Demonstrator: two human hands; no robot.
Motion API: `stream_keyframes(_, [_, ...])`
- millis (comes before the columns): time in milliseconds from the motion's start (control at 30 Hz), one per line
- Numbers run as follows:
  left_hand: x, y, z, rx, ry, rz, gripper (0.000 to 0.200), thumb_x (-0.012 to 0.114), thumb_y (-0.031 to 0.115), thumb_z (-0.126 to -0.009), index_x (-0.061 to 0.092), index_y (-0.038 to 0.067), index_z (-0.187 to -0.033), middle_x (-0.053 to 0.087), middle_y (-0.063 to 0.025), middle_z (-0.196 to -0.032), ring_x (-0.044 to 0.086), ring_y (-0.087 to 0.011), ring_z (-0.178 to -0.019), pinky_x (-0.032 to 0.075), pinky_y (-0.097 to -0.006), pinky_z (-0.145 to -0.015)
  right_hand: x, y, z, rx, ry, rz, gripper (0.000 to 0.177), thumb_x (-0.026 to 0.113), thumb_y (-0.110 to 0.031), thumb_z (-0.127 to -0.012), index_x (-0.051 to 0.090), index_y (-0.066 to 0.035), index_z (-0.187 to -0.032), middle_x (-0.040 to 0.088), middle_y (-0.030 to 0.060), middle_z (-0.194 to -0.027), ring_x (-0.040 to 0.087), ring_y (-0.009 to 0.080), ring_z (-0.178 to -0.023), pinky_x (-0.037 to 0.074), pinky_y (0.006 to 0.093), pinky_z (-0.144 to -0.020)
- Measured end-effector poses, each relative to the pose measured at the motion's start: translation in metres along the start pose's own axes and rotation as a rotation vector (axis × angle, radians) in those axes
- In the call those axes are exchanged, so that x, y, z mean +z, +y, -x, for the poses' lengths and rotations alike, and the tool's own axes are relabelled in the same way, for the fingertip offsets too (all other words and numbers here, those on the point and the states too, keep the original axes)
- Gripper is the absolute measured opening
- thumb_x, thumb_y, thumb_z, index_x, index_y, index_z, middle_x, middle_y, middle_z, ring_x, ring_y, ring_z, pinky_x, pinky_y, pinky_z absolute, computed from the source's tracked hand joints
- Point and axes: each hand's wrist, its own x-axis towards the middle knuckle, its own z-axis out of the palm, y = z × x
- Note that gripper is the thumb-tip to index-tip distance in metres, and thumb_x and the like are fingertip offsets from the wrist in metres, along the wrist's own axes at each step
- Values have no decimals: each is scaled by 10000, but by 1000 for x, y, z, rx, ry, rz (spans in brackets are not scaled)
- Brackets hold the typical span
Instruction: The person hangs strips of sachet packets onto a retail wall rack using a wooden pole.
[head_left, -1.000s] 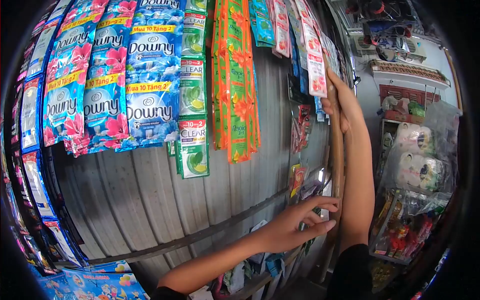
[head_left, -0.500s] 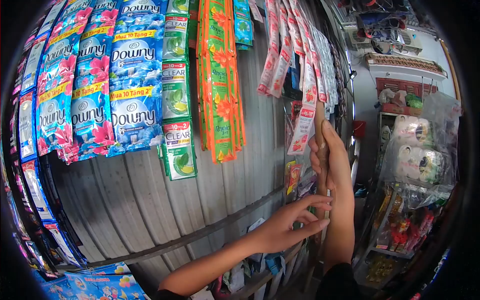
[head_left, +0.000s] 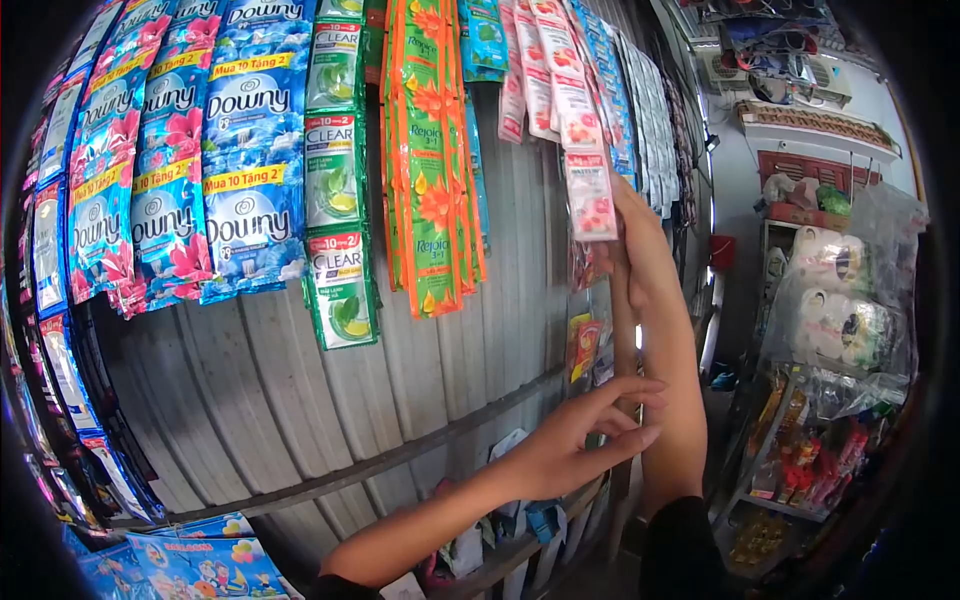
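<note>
My right hand [head_left: 638,215] is raised beside a strip of pink and white sachets [head_left: 590,195], right at its lower end. Most of its fingers are hidden behind the strip and the hand itself, so I cannot tell whether they grip it. Below it, my left hand [head_left: 585,435] has its thumb and fingers apart, with nothing in them. Its fingertips overlap my right forearm in this view. A brown upright post [head_left: 622,345] runs behind both hands. More pink strips [head_left: 540,70] hang just to the left.
Rows of blue Downy sachets [head_left: 255,130], green Clear sachets [head_left: 340,285] and orange-green Rejoice sachets [head_left: 432,200] hang before a corrugated metal wall [head_left: 430,370]. On the right, wrapped paper rolls [head_left: 835,295] sit on a shelf. Printed blue packs [head_left: 215,570] lie lower left.
My right hand has moved up along the post to the pink strip, which now hangs a little higher and further left. My left hand stays nearly in place, slightly lower left.
</note>
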Motion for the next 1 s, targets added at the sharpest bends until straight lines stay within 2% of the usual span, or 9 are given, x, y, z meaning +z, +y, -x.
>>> stream_keyframes(167, [-6, -1, 0, -21, 23, -29, 489, 594, 153, -1022, 414, 37, -1462, 558, -85, -1336, 620, -129, -1060, 472, -302, -949, 1, 1, -28, 28, -39, 7, 443, 569, -419, -1009, 556, -141, -1354, 536, -22, -706, 483, 80, -481, 351, 227, -385])
stream_keyframes(300, [-10, -2, 1, -20, 28, -18, 496, 590, 144, -1023, 405, 35, -1470, 556, -95, -1341, 624, -131, -1063, 472, -304, -949, 3, 3, -30, -9, -81, 6, 422, 557, -409, -1017, 568, -135, -1338, 538, -25, -708, 483, 75, -480, 353, 225, -382])
stream_keyframes(400, [-11, -2, 6, -24, 31, -16, 498, 590, 135, -1021, 403, 29, -1470, 556, -98, -1340, 624, -130, -1063, 474, -305, -945, 0, 10, -13, 14, -43, 35, 412, 555, -412, -1019, 579, -130, -1319, 538, -27, -708, 489, 75, -477, 357, 227, -382])
stream_keyframes(600, [-11, -7, 7, -4, 24, -29, 488, 592, 124, -1018, 409, 19, -1458, 557, -90, -1333, 624, -132, -1052, 476, -309, -936, -5, 34, 39, 73, 20, 23, 509, 566, -392, -1020, 499, -144, -1460, 579, -29, -719, 500, 71, -478, 361, 223, -382])
stream_keyframes(700, [-11, -6, 7, -2, 32, -25, 476, 590, 125, -1019, 416, 18, -1449, 554, -89, -1336, 624, -138, -1049, 476, -312, -937, -13, 57, 63, 59, 30, -136, 474, 545, -336, -1040, 495, -149, -1472, 593, -58, -729, 487, 56, -474, 357, 231, -373])
stream_keyframes(767, [-10, -7, 7, -15, 39, -20, 469, 588, 125, -1020, 420, 18, -1445, 552, -89, -1339, 624, -141, -1047, 477, -313, -938, -23, 74, 76, 45, 61, -71, 466, 528, -285, -1055, 485, -103, -1481, 654, -40, -887, 562, 39, -637, 451, 211, -505])
stream_keyframes(800, [-10, -10, 7, -7, 42, -29, 461, 585, 126, -1021, 425, 18, -1439, 553, -89, -1338, 623, -140, -1055, 477, -313, -941, -28, 87, 79, 46, 64, -73, 466, 528, -285, -1055, 485, -103, -1481, 654, -40, -887, 562, 39, -637, 451, 211, -505])
stream_keyframes(900, [-12, -16, 8, -1, 50, -30, 445, 581, 130, -1024, 434, 18, -1429, 555, -91, -1338, 620, -141, -1072, 479, -314, -947, -33, 104, 89, -49, 79, -52, 484, 533, -265, -1059, 478, -10, -1465, 615, 7, -1169, 545, 31, -998, 438, 178, -842])
stream_keyframes(1000, [-12, -15, 9, -14, 63, -14, 434, 577, 131, -1026, 441, 18, -1421, 556, -97, -1340, 617, -143, -1088, 479, -315, -952, -36, 111, 97, -19, 56, -81, 466, 550, -265, -1052, 504, -16, -1443, 608, -13, -1114, 534, 29, -911, 438, 181, -769])
